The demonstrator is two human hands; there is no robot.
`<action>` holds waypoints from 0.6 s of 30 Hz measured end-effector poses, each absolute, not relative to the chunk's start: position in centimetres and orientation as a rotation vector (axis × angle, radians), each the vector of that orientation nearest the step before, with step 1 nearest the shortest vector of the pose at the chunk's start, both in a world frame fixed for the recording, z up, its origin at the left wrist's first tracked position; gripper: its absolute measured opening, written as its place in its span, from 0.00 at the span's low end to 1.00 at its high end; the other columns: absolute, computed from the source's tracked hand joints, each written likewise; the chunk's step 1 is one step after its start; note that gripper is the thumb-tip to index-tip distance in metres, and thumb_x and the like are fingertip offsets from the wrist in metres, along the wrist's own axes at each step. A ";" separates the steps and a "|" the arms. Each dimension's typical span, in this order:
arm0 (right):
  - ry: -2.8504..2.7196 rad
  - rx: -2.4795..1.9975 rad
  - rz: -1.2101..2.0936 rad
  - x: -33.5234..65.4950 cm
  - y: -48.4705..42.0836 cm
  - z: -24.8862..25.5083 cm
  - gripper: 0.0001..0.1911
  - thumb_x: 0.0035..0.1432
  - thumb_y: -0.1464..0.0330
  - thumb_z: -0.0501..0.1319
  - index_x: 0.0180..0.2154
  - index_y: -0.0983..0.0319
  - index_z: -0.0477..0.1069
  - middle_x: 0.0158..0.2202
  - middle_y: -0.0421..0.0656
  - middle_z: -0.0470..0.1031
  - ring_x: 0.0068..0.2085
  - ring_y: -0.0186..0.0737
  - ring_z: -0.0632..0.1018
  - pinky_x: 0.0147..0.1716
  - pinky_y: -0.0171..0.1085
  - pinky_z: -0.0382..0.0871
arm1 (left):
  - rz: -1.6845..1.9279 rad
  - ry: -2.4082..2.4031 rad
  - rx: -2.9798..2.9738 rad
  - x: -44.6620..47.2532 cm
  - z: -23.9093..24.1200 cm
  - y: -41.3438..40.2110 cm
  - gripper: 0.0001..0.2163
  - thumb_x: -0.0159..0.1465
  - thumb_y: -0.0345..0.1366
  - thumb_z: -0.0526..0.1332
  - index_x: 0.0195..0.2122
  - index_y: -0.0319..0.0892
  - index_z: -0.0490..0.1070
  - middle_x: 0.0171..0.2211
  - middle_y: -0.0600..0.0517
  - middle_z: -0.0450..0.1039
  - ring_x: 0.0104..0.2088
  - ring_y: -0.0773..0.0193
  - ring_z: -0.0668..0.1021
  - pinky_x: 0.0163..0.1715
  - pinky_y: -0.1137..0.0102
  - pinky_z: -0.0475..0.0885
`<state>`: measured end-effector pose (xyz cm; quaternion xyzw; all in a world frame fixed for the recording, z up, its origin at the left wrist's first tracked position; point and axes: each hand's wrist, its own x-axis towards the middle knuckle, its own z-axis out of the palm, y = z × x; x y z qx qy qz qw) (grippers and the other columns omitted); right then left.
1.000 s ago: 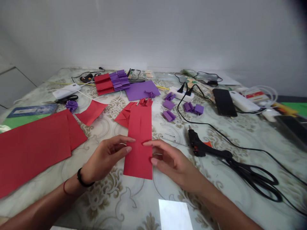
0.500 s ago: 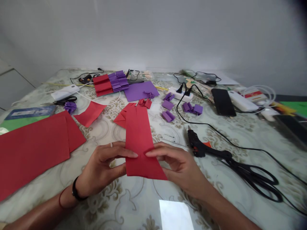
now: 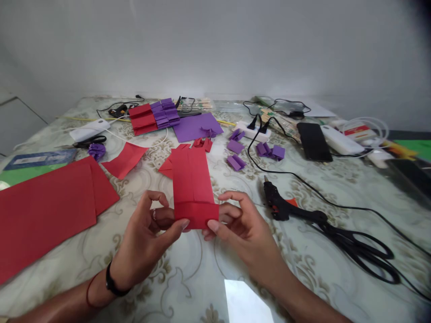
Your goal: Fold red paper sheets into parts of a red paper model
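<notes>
Evidently a fold is being made: the near end of the red paper strip is turned up over itself as a band, so the step in hand looks like lining up that flap. The next move seems to call for squaring its edge and pressing a crease evenly from both sides.

The strip lies between the two sets of fingers and stretches away beyond them. The left hand pinches the band's left corner, thumb on top and other fingers beside and behind it, the index finger curled clear. The right hand pinches the right corner, thumb on the front, some fingertips showing under the near edge.

Past the fingers, the strip's far end reaches red folded pieces. To the right of the right fingers, apart from them, a glue gun rests on the tabletop.
</notes>
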<state>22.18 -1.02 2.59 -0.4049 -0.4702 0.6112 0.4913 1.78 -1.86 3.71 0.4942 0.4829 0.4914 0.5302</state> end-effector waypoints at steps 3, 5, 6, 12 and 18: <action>-1.184 -1.053 1.492 22.0 -0.9 2.4 0.19 0.63 0.65 0.69 0.53 0.52 0.66 0.30 0.32 0.79 0.32 0.34 0.82 0.37 0.33 0.79 | 1.069 1.122 1.035 1.7 3.7 -1.3 0.24 0.61 0.35 0.74 0.53 0.47 0.63 0.32 0.53 0.85 0.28 0.64 0.84 0.25 0.78 0.73; -1.256 -1.117 1.460 22.1 -0.8 2.4 0.21 0.63 0.66 0.69 0.55 0.54 0.67 0.29 0.33 0.80 0.33 0.34 0.82 0.39 0.34 0.78 | 0.968 1.051 0.981 1.6 3.8 -0.9 0.25 0.60 0.36 0.74 0.57 0.44 0.68 0.39 0.48 0.86 0.36 0.59 0.86 0.35 0.70 0.80; -1.290 -1.140 1.446 22.2 -0.8 2.5 0.22 0.62 0.67 0.69 0.56 0.54 0.68 0.29 0.33 0.80 0.33 0.34 0.82 0.39 0.34 0.78 | 0.920 1.019 0.980 1.5 3.8 -0.7 0.22 0.61 0.37 0.74 0.54 0.42 0.73 0.42 0.46 0.86 0.40 0.56 0.87 0.41 0.67 0.81; -1.391 -1.119 1.532 22.5 -0.6 2.6 0.09 0.65 0.60 0.67 0.43 0.57 0.77 0.34 0.39 0.82 0.35 0.35 0.80 0.34 0.32 0.77 | 0.860 1.061 1.051 1.3 3.6 -0.7 0.09 0.63 0.39 0.72 0.42 0.41 0.84 0.40 0.48 0.87 0.42 0.54 0.86 0.45 0.64 0.81; -1.409 -1.203 1.546 22.5 -0.3 2.7 0.12 0.64 0.58 0.66 0.33 0.59 0.76 0.26 0.38 0.77 0.29 0.34 0.77 0.32 0.33 0.74 | 0.829 1.159 1.135 1.2 3.8 -0.7 0.11 0.64 0.44 0.71 0.37 0.41 0.84 0.35 0.49 0.86 0.34 0.57 0.84 0.33 0.69 0.78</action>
